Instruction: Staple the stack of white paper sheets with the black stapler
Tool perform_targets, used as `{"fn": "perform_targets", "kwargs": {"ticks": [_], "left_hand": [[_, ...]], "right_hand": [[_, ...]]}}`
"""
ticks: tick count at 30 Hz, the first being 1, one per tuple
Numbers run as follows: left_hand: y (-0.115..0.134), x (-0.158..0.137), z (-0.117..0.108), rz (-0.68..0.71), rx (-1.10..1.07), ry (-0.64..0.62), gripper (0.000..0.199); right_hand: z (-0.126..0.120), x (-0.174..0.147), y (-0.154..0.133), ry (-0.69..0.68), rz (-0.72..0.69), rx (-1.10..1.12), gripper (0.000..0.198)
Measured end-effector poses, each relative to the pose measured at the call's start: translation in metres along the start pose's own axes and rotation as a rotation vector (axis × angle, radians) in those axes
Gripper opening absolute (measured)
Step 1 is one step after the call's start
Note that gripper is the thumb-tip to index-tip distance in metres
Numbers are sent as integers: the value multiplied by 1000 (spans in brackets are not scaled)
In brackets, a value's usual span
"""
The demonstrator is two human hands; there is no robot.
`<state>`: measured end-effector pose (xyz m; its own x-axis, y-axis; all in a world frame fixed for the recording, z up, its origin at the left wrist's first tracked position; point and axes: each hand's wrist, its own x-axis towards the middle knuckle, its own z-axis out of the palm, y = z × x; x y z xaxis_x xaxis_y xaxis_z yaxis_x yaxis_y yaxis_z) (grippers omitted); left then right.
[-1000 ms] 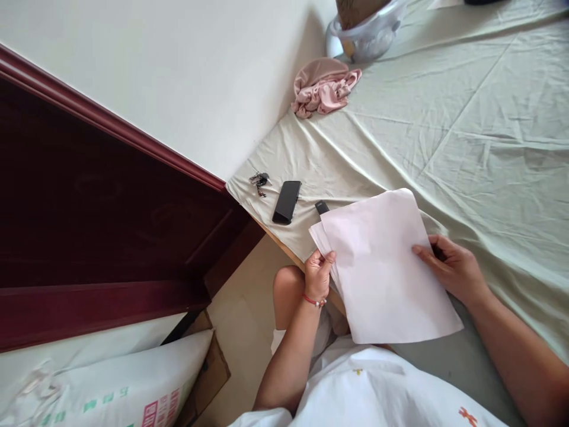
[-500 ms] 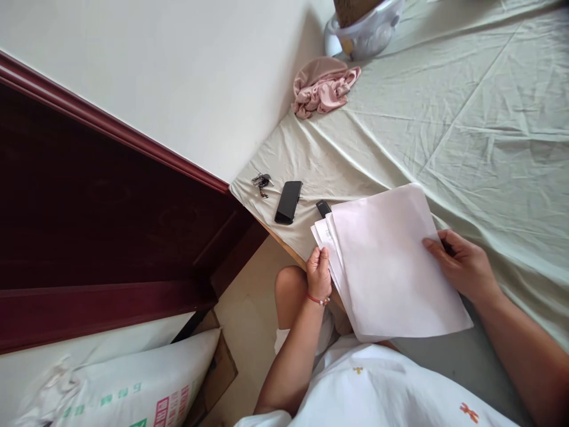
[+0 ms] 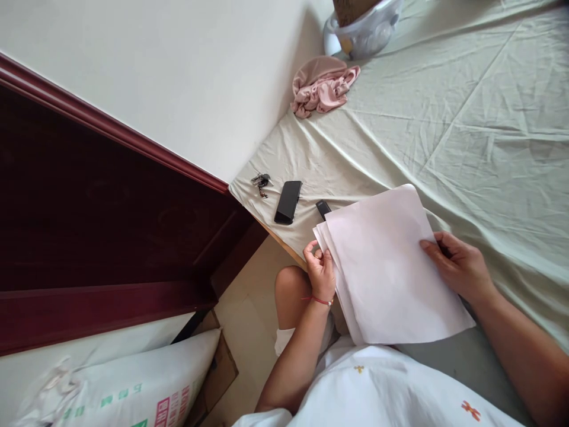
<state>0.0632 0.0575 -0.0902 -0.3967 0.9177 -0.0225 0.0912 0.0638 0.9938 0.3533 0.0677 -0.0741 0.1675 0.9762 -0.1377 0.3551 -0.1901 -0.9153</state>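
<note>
A stack of white paper sheets point(image 3: 386, 267) lies over the near corner of a bed covered with a pale green sheet point(image 3: 466, 118). My left hand point(image 3: 320, 270) pinches the left edge of the sheets, near their fanned upper corner. My right hand point(image 3: 460, 267) grips the right edge, thumb on top. A small black object point(image 3: 323, 209) peeks out just beyond the stack's top left corner.
A black phone point(image 3: 287, 201) and a bunch of keys point(image 3: 261, 181) lie on the bed corner. A crumpled pink cloth point(image 3: 323, 86) and a clear plastic tub point(image 3: 367, 29) sit further back by the wall. Dark red wooden furniture point(image 3: 98, 225) and a printed white sack point(image 3: 128, 385) stand at left.
My left hand has slid up along the papers' left edge toward the fanned corner. The stack has shifted slightly right and squared up; my right hand stays on its edge.
</note>
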Motion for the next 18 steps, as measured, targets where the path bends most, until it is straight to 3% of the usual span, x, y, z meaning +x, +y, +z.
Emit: {"fn": "perform_targets", "kwargs": {"ticks": [4, 10, 18], "left_hand": [[-4, 0, -1, 37, 43, 30, 49], [1, -1, 0, 39, 25, 57, 56], [4, -2, -1, 69, 134, 10, 40]], "right_hand": [[2, -3, -2, 24, 12, 27, 31], [-1, -5, -7, -20, 96, 200, 36], [-3, -5, -7, -56, 132, 253, 37]]}}
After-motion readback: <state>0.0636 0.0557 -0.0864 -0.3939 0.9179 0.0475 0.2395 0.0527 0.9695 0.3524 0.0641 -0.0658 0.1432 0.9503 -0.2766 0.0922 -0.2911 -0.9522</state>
